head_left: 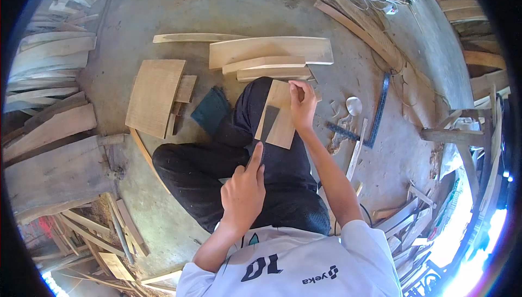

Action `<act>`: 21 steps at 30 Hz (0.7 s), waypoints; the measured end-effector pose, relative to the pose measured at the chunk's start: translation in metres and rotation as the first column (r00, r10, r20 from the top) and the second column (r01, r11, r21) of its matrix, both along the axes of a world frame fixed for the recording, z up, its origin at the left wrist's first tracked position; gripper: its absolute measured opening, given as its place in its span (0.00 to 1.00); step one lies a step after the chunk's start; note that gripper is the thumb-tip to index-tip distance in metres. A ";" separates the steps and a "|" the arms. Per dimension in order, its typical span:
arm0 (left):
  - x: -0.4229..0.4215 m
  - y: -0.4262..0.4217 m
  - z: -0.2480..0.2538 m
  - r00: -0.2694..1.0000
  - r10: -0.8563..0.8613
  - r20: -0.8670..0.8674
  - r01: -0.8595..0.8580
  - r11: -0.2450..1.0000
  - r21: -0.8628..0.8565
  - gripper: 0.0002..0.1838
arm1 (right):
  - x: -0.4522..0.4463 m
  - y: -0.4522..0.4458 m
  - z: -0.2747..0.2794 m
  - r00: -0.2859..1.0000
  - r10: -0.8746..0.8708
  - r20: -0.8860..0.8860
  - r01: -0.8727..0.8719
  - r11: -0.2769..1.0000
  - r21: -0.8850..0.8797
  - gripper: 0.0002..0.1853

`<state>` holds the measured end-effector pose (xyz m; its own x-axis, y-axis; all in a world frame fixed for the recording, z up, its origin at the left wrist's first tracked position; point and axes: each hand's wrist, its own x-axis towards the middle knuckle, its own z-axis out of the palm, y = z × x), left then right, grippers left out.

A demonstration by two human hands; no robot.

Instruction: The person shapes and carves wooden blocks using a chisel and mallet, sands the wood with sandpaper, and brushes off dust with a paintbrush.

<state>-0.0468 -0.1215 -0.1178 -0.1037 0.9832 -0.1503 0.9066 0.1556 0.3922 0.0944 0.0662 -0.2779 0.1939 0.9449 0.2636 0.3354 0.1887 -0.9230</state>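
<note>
A pale wooden board (282, 132) lies tilted across my dark-trousered leg. My left hand (243, 191) is closed round the handle end of a dark flat-bladed tool (270, 119), its index finger stretched along the tool. The wide end of the blade rests over the board. At the board's upper right edge, my right hand (303, 104) has its thumb and fingers pinched together on the wood. The left palm hides most of the tool's handle.
Curved wooden pieces (266, 51) lie beyond my knees. Stacked boards (156, 98) and a dark folded cloth (211, 111) are at left. A metal square (379, 109) and a round disc (354, 106) lie at right. Wood piles (51, 74) line the sides.
</note>
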 end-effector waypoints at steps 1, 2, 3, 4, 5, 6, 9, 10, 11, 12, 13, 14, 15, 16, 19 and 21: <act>0.001 -0.001 0.004 1.000 -0.004 -0.019 0.003 0.999 -0.042 0.29 | 0.001 0.001 -0.001 1.000 0.007 0.005 -0.007 1.000 0.004 0.07; 0.001 -0.003 0.008 0.999 -0.007 -0.040 0.004 0.996 -0.085 0.29 | 0.002 0.002 -0.003 1.000 0.015 0.008 -0.015 1.000 0.008 0.07; 0.001 -0.006 0.011 0.999 -0.005 -0.042 0.002 0.996 -0.086 0.29 | 0.000 0.003 0.001 1.000 0.017 0.006 -0.017 1.000 0.008 0.07; 0.001 -0.010 0.014 1.000 0.022 0.008 -0.021 0.991 -0.134 0.29 | 0.000 0.001 0.004 1.000 0.015 0.004 -0.015 1.000 0.000 0.07; 0.000 -0.013 0.015 0.997 0.051 0.056 -0.040 0.981 -0.188 0.28 | 0.000 -0.002 0.007 1.000 0.013 0.003 -0.013 1.000 -0.011 0.07; 0.002 -0.011 0.014 0.997 0.051 0.054 -0.040 0.980 -0.196 0.28 | -0.001 -0.004 0.005 1.000 0.013 0.001 -0.013 1.000 -0.020 0.07; 0.007 0.007 0.005 0.995 0.078 0.057 -0.071 0.990 -0.123 0.29 | -0.004 -0.001 0.005 1.000 -0.003 -0.018 0.003 1.000 0.002 0.05; 0.007 0.010 0.001 0.996 0.073 0.044 -0.067 0.991 -0.116 0.29 | -0.003 -0.001 0.007 0.999 0.007 -0.035 -0.007 1.000 -0.012 0.05; 0.007 0.013 -0.001 0.997 0.067 0.032 -0.063 0.992 -0.106 0.29 | -0.002 0.000 0.010 0.998 0.016 -0.053 -0.017 1.000 -0.023 0.05; 0.007 0.009 0.004 0.997 0.067 0.032 -0.063 0.993 -0.103 0.29 | 0.000 0.001 0.009 0.998 0.016 -0.052 -0.017 1.000 -0.021 0.05; 0.007 0.001 0.013 0.997 0.073 0.033 -0.066 0.980 -0.190 0.28 | 0.001 0.001 0.005 0.999 0.019 -0.039 -0.020 1.000 -0.016 0.05; 0.006 -0.004 0.017 0.997 0.077 0.031 -0.065 0.959 -0.277 0.28 | 0.002 0.000 0.000 0.999 0.019 -0.027 -0.020 1.000 -0.014 0.05; 0.006 -0.005 0.015 0.996 0.082 0.039 -0.070 0.968 -0.241 0.27 | 0.000 -0.001 -0.001 0.999 0.016 -0.031 -0.016 1.000 -0.024 0.05; 0.006 -0.004 0.009 0.996 0.084 0.036 -0.072 0.965 -0.252 0.27 | -0.001 -0.001 -0.001 1.000 0.007 0.003 -0.007 1.000 0.003 0.05; 0.004 0.021 -0.015 0.999 0.035 0.013 -0.036 0.998 0.046 0.28 | -0.002 -0.001 -0.002 1.000 0.006 0.019 -0.006 1.000 0.026 0.05; 0.004 0.014 -0.006 1.000 0.023 -0.015 -0.023 1.000 -0.007 0.28 | -0.001 0.003 0.001 0.999 0.029 -0.017 -0.029 0.999 0.014 0.05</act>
<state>-0.0431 -0.1077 -0.1240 -0.1283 0.9795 -0.1555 0.9086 0.1789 0.3773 0.0933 0.0690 -0.2772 0.1709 0.9465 0.2737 0.3140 0.2110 -0.9257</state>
